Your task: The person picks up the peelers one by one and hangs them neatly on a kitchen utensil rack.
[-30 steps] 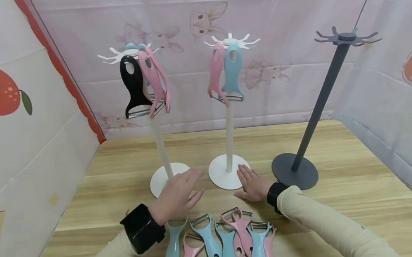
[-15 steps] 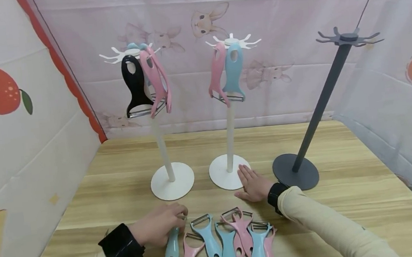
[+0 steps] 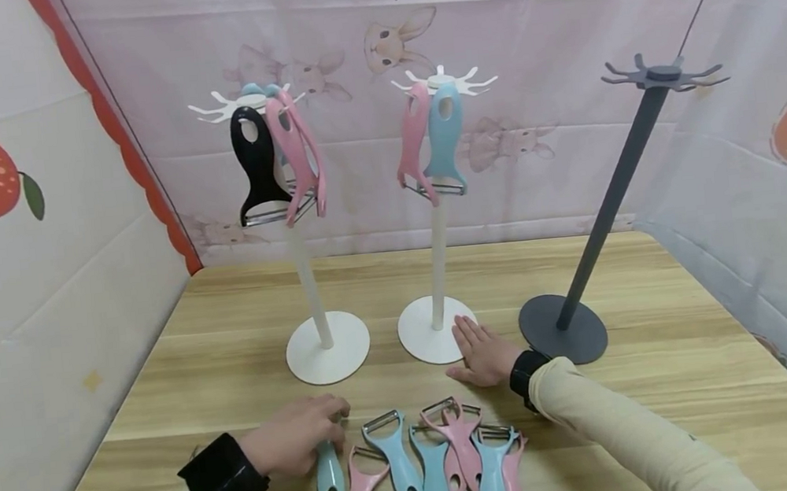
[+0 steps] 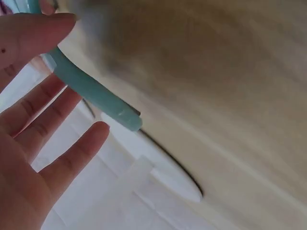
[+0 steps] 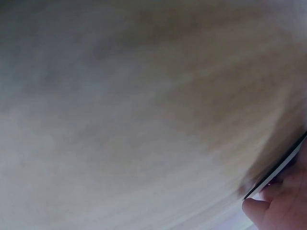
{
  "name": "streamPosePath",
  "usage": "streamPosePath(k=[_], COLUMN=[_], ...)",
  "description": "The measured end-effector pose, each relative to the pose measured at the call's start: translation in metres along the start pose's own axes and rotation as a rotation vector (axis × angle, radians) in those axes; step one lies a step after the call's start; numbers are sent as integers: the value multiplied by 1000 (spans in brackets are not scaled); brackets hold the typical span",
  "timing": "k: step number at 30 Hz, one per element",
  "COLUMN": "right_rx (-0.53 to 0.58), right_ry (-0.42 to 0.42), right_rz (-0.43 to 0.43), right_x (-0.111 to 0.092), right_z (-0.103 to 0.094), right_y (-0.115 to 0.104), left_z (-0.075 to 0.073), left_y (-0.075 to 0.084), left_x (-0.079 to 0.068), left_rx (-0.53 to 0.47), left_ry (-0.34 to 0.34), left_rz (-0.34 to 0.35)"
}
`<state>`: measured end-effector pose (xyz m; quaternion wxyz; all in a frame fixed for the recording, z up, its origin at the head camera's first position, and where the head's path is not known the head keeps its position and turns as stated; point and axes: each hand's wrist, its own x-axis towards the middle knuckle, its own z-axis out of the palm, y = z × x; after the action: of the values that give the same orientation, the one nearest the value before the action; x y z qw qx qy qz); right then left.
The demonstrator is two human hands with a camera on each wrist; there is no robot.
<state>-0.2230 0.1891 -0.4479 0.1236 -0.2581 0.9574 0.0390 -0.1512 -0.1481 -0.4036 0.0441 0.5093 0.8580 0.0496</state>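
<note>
My left hand (image 3: 296, 437) grips a light-blue peeler (image 3: 330, 482) near its head, which the fingers hide in the head view. In the left wrist view, the thumb lies on one side of that blue peeler (image 4: 93, 93) and the fingers on the other. The peeler's handle, with a hole near its end, points toward me. Straight fingers of my right hand (image 3: 485, 355) rest on the round white base (image 3: 428, 345) of the middle stand. On that stand hang a pink peeler (image 3: 414, 137) and a blue peeler (image 3: 446, 130).
Several pink and blue peelers (image 3: 434, 471) lie in a loose, partly overlapping row at the front. The left white stand (image 3: 329, 354) carries a black peeler (image 3: 257, 160) with pink and blue ones. A dark grey stand (image 3: 596, 210) with bare hooks leans at the right.
My left hand has come down and back from beside the left stand to the leftmost blue peeler and taken hold of it. The right hand has stayed on the base.
</note>
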Motion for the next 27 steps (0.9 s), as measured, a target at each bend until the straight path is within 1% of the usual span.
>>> streamPosePath(k=[2, 4, 7, 10, 11, 14, 15, 16, 19, 22, 25, 27], right_rx=[0, -1, 2, 0, -1, 3, 4, 6, 3, -4, 5, -2], right_ry=[-2, -2, 8, 22, 27, 22, 15, 9, 5, 11, 17, 14], right_rz=[0, -1, -5, -8, -12, -16, -13, -10, -4, -9, -18, -17], right_x=[0, 0, 1, 2, 2, 2, 2, 2, 1, 1, 1, 1], right_z=[-1, -1, 0, 2, 3, 3, 3, 2, 2, 2, 2, 3], right_y=[-1, -1, 1, 3, 4, 6, 6, 6, 6, 5, 3, 2], left_z=[-2, -5, -10, -18, -19, -22, -23, -23, -30, -42, -60, -74], left_y=[-2, -4, -7, -7, -7, -6, -6, -5, -1, 6, 15, 20], left_x=[-2, -4, -2, 6, 9, 23, 29, 35, 59, 80, 98, 109], left_rx=[-1, -19, -56, -113, -129, -206, -242, -271, -359, -423, -465, -476], left_ry=[47, 79, 146, 200, 241, 356, 404, 466, 648, 833, 1016, 1134], left_rz=[34, 46, 83, 83, 96, 104, 114, 135, 163, 132, 59, 15])
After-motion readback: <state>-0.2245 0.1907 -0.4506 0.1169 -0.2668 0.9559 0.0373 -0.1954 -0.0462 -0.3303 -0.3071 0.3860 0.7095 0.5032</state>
